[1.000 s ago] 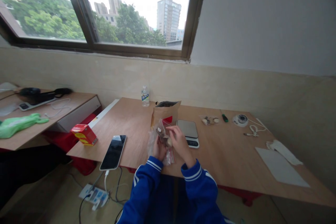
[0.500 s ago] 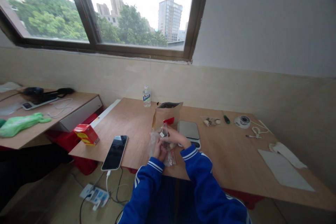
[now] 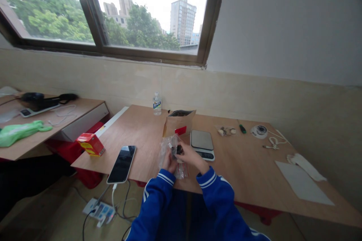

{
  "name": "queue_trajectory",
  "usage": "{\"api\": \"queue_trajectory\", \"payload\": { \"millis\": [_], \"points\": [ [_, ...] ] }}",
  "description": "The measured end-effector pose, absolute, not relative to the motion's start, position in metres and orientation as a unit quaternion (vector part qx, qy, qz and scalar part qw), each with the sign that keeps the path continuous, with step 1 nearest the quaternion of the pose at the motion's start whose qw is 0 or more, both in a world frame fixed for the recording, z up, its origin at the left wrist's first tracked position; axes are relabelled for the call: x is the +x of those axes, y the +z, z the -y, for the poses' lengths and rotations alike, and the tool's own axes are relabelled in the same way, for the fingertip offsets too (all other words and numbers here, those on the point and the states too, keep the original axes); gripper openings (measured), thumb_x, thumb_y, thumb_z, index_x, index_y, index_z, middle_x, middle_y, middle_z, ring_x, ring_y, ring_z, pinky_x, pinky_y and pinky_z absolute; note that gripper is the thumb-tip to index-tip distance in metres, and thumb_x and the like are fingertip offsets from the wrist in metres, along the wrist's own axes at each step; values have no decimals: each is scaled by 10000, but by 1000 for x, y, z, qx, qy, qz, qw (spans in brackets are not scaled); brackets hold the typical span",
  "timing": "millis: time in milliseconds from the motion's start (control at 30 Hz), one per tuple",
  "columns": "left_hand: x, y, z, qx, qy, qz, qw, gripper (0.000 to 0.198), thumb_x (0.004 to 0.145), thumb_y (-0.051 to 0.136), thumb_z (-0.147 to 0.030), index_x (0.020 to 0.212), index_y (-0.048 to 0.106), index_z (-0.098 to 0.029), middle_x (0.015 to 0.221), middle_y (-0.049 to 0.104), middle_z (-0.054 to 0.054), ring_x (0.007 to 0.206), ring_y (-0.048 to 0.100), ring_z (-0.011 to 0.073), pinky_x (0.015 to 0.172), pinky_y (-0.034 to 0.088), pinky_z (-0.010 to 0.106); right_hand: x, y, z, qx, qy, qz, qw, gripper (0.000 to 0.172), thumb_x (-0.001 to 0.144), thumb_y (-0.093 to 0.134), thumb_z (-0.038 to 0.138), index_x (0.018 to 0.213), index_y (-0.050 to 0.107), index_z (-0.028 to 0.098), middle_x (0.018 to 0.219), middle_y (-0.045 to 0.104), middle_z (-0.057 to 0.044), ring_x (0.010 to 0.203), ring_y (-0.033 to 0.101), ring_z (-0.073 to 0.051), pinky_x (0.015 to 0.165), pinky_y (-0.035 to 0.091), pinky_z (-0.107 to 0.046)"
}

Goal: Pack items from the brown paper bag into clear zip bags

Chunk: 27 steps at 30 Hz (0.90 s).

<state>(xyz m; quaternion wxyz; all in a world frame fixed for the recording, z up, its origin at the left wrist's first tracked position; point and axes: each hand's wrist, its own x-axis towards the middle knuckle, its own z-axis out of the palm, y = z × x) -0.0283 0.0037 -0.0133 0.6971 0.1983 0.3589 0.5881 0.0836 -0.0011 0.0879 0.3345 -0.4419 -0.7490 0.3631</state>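
A clear plastic bag (image 3: 164, 150) with small dark contents is held up near the table's front edge. My left hand (image 3: 169, 162) grips its lower part. My right hand (image 3: 187, 153) has its fingers closed at the bag's opening, around something dark that is too small to name. Just behind the hands stands an open brown paper pouch (image 3: 177, 123) with a red label. A digital scale (image 3: 201, 140) lies to the right of the pouch, its platform bare. Beneath my hands are small clear bags with red edges (image 3: 181, 171).
On the table (image 3: 240, 173) are a phone (image 3: 121, 164), a red box (image 3: 91, 144), a bottle (image 3: 157, 104), a bag of pale pieces (image 3: 226, 131), a green-handled tool (image 3: 242, 128), a white camera (image 3: 259, 131) and a white sheet (image 3: 302, 182). A person's dark-clad leg shows at left.
My right hand has shifted slightly down and right from over the bag, and the dark contents show more between my hands. The whole view has moved slightly.
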Motion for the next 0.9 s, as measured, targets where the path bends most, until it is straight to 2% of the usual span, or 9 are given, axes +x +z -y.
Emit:
{"api": "queue_trajectory", "payload": {
  "millis": [167, 300, 467, 567, 700, 900],
  "points": [
    [-29, -13, -3, 186, 584, -346, 710, 342, 849, 388, -401, 1054, 593, -220, 1053, 671, 97, 1094, 577, 289, 944, 466, 494, 78, 90, 9, -443, 349, 751, 342, 271, 670, 638, 103, 932, 619, 171, 866, 670, -40, 791, 626, -199, 753, 478, -325],
    [-30, -14, -7, 176, 590, -312, 724, 336, 850, 406, -414, 1003, 620, -206, 1090, 662, 90, 1141, 545, 289, 968, 453, 477, 84, 90, 1, -437, 403, 691, 412, 290, 686, 660, 190, 971, 614, 172, 919, 685, -49, 819, 646, -194, 752, 502, -320],
    [-31, -14, -11, 104, 609, -264, 741, 260, 851, 442, -286, 1011, 628, -203, 1046, 680, 65, 1140, 551, 235, 1012, 423, 393, 88, 88, -6, -448, 429, 598, 508, 394, 663, 711, 308, 1011, 596, 163, 950, 690, -75, 802, 663, -198, 731, 532, -326],
    [-32, -11, -9, 68, 626, -237, 740, 273, 854, 440, -253, 1041, 630, -192, 1071, 672, 79, 1134, 553, 249, 1005, 422, 396, 88, 95, -10, -443, 432, 557, 553, 418, 649, 727, 329, 1008, 598, 159, 971, 692, -92, 855, 662, -213, 776, 535, -348],
    [-33, -4, -5, 37, 628, -220, 745, 286, 870, 417, -256, 1021, 645, -173, 1073, 668, 104, 1112, 563, 256, 992, 422, 410, 89, 131, -29, -422, 376, 531, 631, 424, 663, 716, 357, 1014, 601, 147, 1010, 685, -109, 905, 655, -218, 837, 525, -363],
    [-36, 1, -2, 25, 621, -209, 755, 287, 870, 427, -263, 1058, 623, -170, 1059, 668, 100, 1087, 574, 240, 999, 409, 428, 81, 193, -80, -374, 219, 556, 709, 444, 755, 641, 363, 1142, 547, 167, 1163, 622, -101, 1024, 608, -192, 918, 481, -337]
  ]
}}
